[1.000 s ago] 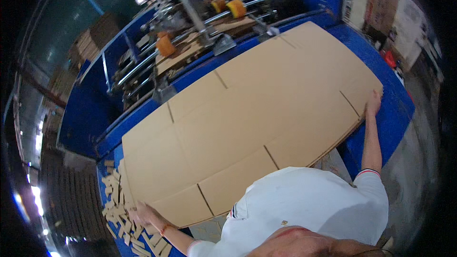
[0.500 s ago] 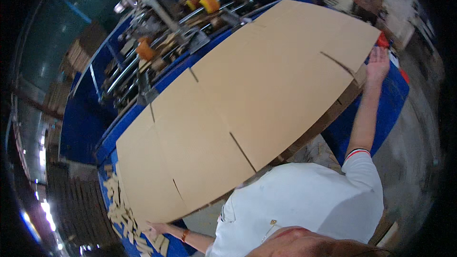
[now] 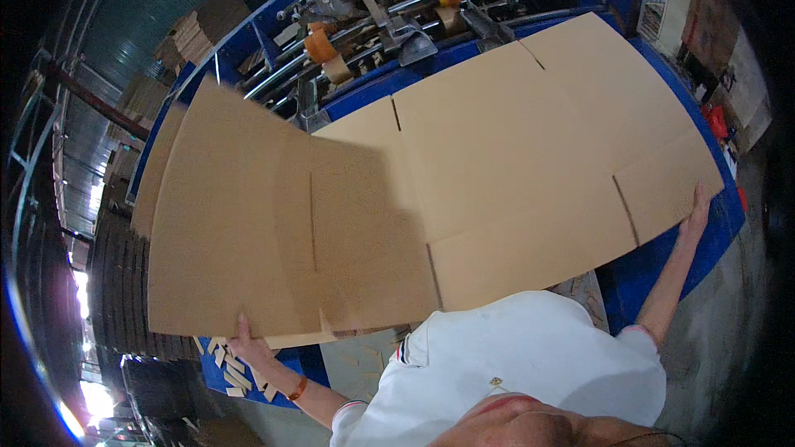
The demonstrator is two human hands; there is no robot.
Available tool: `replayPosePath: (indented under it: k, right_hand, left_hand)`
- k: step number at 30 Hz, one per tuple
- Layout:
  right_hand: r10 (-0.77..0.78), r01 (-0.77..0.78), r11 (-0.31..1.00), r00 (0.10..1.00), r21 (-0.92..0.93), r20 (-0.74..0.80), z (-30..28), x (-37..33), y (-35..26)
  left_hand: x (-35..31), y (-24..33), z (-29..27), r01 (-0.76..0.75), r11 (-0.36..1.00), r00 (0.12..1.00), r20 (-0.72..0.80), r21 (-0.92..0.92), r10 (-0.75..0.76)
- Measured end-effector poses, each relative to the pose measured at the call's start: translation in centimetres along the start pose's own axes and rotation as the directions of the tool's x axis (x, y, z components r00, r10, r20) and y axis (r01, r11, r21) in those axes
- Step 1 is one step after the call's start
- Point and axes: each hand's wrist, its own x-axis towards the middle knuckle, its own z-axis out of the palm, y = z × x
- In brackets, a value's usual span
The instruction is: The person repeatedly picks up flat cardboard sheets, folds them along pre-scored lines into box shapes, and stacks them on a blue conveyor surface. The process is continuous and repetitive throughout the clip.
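A large tan cardboard sheet with dark slots cut along its long edges spreads across in front of me. Its left part is raised and bent upward as a panel, throwing shade toward the middle. My left hand is closed on the lower edge of that panel, thumb over the face, the other fingers partly hidden. At the far right, my right hand grips the sheet's right corner, with some fingers out of sight beneath it. Another cardboard edge shows behind the raised panel; whether it is a separate sheet I cannot tell.
Beyond the sheet stands a blue machine with metal shafts and orange rollers. Cardboard scraps lie on a blue surface at lower left. Stacked cardboard stands at left. A red object sits past the right edge.
The left part of the cardboard has come up off the surface and bent upward, with my left hand raising its edge. My right hand has moved down along the right end and taken its corner.
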Motion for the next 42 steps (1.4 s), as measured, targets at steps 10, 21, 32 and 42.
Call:
replayPosePath:
  k: [10, 21, 32, 42]
  right_hand:
    - [-0.413, 0.703, 0.546, 0.699, -0.456, 0.584, 17.7, -19.9, 0.2]
    - [-0.4, 0.952, 0.304, 0.109, 0.019, 0.91, 25.6, -16.7, 3.4]
    - [-0.007, 0.955, 0.179, -0.24, 0.237, 0.971, 26.5, -17.9, 11.3]
    - [-0.127, 0.962, 0.25, -0.081, 0.111, 0.989, 39.7, -8.8, 19.7]
  left_hand:
    - [-0.8, -6.6, 7.9, -0.151, 0.927, 0.977, 0.192, 0.342, 0.088]
    - [-6.9, -10.0, 16.9, -0.718, 0.644, 0.392, 0.918, 0.265, 0.06]
    - [-6.4, -14.7, 20.1, -0.802, 0.56, 0.174, 0.978, 0.21, -0.118]
    - [2.8, -21.1, 31.6, -0.879, 0.393, 0.315, 0.948, 0.271, 0.05]
